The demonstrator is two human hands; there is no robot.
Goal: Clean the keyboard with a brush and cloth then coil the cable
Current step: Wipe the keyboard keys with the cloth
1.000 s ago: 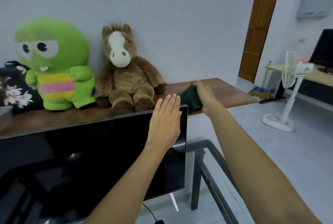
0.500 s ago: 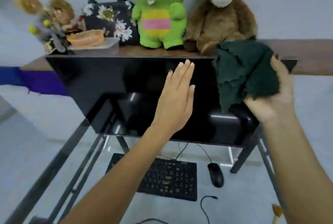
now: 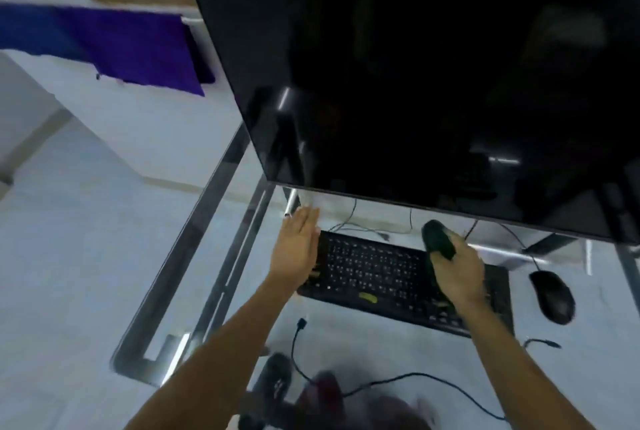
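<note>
- A head-worn camera looks steeply down past a large dark monitor (image 3: pixel 415 83) onto a glass-topped bench (image 3: pixel 194 256) with a metal frame.
- A black keyboard (image 3: pixel 374 274) lies flat on the bench below the monitor's lower edge, its long side running left to right.
- The left hand (image 3: pixel 298 249) is flat, fingers straight and together, holding nothing. It sits at the keyboard's left end; whether it touches the keys cannot be told.
- The right hand (image 3: pixel 457 270) is over the right half of the keyboard, fingers curled round a bunched dark green cloth (image 3: pixel 438 239). The cloth sticks out beyond the fingers, toward the monitor.
- The two hands are well apart, one toward each end of the keyboard.
- A black mouse (image 3: pixel 552 296) rests on the bench just to the right of the keyboard.
- A thin black cable (image 3: pixel 415 376) trails loose across the near part of the bench, uncoiled, one plug end lying just in front of the keyboard.
- The picture is blurred, so key markings are unreadable.
</note>
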